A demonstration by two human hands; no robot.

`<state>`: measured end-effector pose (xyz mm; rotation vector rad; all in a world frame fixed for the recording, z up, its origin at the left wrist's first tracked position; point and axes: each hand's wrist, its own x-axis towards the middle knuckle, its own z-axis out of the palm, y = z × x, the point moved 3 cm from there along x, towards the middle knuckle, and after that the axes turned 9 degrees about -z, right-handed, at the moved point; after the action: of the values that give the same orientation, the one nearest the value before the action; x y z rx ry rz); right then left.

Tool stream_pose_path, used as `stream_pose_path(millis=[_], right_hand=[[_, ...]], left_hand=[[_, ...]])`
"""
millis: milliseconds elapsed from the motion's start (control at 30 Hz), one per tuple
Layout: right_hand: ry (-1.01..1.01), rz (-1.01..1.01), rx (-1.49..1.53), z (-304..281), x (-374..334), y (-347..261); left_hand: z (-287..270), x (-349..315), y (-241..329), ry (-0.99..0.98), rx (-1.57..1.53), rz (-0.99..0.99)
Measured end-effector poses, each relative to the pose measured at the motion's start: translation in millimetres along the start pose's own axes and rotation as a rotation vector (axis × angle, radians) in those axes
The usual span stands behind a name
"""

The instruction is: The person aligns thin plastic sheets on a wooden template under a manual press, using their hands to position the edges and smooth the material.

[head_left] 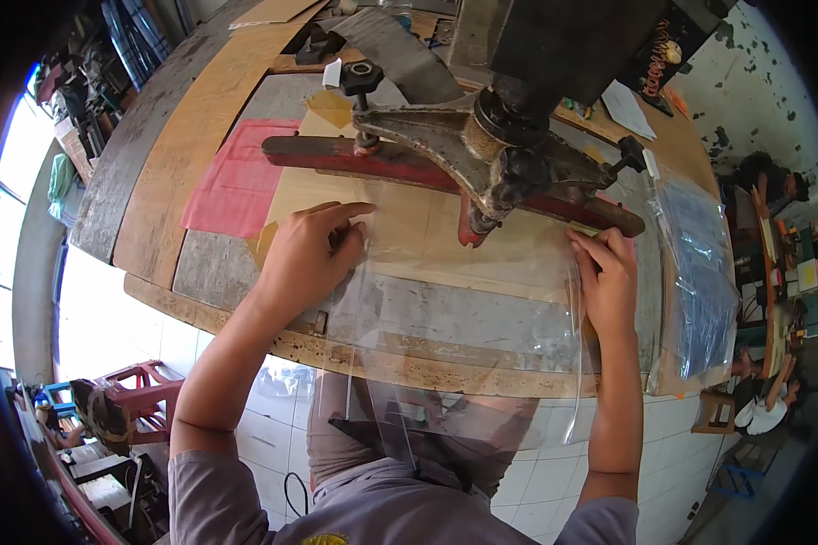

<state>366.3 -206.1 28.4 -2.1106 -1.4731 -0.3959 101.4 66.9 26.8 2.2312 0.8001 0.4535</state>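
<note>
A clear plastic bag (463, 309) lies flat on the wooden workbench (200, 145), its top edge under a long red bar (373, 162) of a heavy metal press machine (491, 145). The bag's lower part hangs over the bench's front edge. My left hand (314, 250) pinches the bag's upper left corner just below the bar. On the other side, my right hand (604, 277) holds the bag's right edge near the bar's right end. Both hands keep the bag stretched between them.
A stack of clear plastic bags (700, 272) lies on the bench to the right. A red plastic sheet (236, 182) lies to the left. A red stool (141, 386) stands on the tiled floor at lower left. Papers (627, 107) sit behind the machine.
</note>
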Motion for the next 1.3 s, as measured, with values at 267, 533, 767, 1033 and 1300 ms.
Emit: stream_pose_path(millis=[267,533,767,1033,1300], right_hand=[[0.004,-0.017,-0.004,-1,2,-3],[0.003,-0.028,-0.024,-1,0,0],[0.026,-0.047,-0.037,-1,-3,-4],[0.012,-0.043,-0.006,-4,-11,-4],[0.13,0.049,0.119,-34,-66,-31]], left_hand=[[0,2,-1,0.017,0.014,0.022],[1,2,-4,0.032,0.038,0.054],[1,-1,-4,0.056,0.044,0.051],[2,-4,-11,0.094,0.037,0.124],[-34,-57,-2,0.199,0.096,0.164]])
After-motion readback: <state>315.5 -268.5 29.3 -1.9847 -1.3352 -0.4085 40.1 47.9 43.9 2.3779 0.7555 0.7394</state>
